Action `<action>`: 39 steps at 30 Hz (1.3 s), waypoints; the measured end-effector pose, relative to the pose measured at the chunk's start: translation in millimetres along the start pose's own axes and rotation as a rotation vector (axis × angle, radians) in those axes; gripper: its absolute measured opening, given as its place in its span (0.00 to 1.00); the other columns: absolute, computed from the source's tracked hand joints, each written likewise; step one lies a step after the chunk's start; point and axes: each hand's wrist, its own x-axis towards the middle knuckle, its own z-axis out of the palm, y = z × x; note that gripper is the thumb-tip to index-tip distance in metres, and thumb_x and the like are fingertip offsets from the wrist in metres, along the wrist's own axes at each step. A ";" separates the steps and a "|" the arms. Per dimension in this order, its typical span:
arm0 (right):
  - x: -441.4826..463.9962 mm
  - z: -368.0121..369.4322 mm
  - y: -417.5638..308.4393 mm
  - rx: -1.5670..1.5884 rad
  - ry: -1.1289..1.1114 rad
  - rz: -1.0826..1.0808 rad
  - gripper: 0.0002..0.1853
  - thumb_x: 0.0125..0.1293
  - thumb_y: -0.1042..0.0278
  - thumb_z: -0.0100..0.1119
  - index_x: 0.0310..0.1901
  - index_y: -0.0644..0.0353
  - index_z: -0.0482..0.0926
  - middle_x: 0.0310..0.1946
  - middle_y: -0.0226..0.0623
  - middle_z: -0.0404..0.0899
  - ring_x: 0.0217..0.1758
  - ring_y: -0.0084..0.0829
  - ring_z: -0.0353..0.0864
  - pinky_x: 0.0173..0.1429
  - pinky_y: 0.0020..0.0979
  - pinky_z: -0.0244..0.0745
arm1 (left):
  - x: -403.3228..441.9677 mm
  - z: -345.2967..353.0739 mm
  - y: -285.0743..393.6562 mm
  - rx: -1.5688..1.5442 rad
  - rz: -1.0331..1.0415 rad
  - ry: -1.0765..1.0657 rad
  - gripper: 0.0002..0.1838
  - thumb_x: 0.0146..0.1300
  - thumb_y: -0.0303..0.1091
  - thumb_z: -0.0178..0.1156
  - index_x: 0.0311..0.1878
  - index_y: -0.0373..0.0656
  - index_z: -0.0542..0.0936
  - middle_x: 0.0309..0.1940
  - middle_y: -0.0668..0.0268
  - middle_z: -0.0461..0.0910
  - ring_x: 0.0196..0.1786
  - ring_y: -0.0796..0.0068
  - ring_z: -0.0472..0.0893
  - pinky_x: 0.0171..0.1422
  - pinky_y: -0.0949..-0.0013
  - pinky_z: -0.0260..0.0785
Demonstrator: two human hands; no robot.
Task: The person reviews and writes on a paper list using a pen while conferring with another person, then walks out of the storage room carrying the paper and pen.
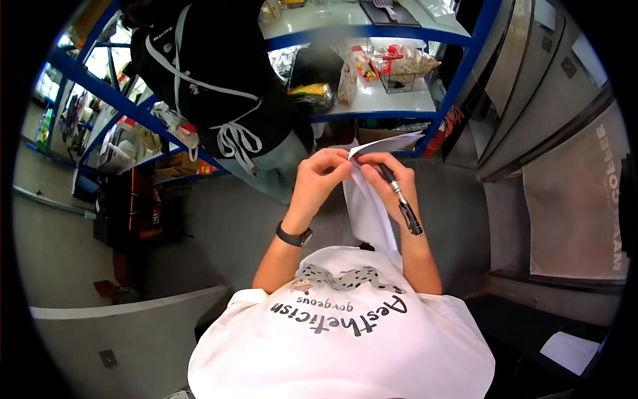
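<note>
White paper sheets are held in front of my chest. Their top leaf is bent over to the right, and a longer part hangs down between my forearms. My left hand pinches the edge of the paper between thumb and fingers; a dark watch sits on that wrist. On the other side, my right hand grips the paper too, with its fingertips close to the left ones. A black and silver pen is tucked in the right hand, slanting down toward the wrist. Any writing on the sheets cannot be made out.
A person in a black top and tied apron stands close ahead on the left. Blue-framed shelves ahead hold bagged goods and a wire basket. A grey curtain hangs at right. Another paper lies on a dark surface, lower right.
</note>
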 end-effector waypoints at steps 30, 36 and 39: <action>-12.6 -136.3 2.2 0.539 0.177 -0.033 0.06 0.57 0.79 0.58 0.34 0.61 0.70 0.32 0.35 0.78 0.34 0.21 0.76 0.42 0.19 0.70 | -2.2 -129.5 136.2 -0.108 -0.225 0.249 0.16 0.60 0.41 0.48 0.47 0.43 0.72 0.31 0.67 0.76 0.30 0.78 0.78 0.37 0.75 0.72; -3.3 -124.0 -8.9 0.542 0.144 -0.059 0.06 0.57 0.77 0.57 0.35 0.63 0.71 0.34 0.40 0.79 0.35 0.24 0.79 0.43 0.22 0.73 | 29.3 -164.2 77.7 -0.304 -0.174 -0.081 0.15 0.59 0.43 0.47 0.44 0.45 0.73 0.26 0.67 0.75 0.29 0.77 0.80 0.35 0.68 0.73; -4.8 -119.2 -16.3 0.535 0.151 -0.072 0.07 0.56 0.75 0.58 0.35 0.62 0.71 0.34 0.40 0.79 0.34 0.24 0.79 0.42 0.21 0.73 | 34.2 -153.4 48.7 -0.513 -0.120 -0.142 0.11 0.61 0.41 0.47 0.37 0.45 0.73 0.20 0.70 0.70 0.26 0.79 0.76 0.33 0.69 0.70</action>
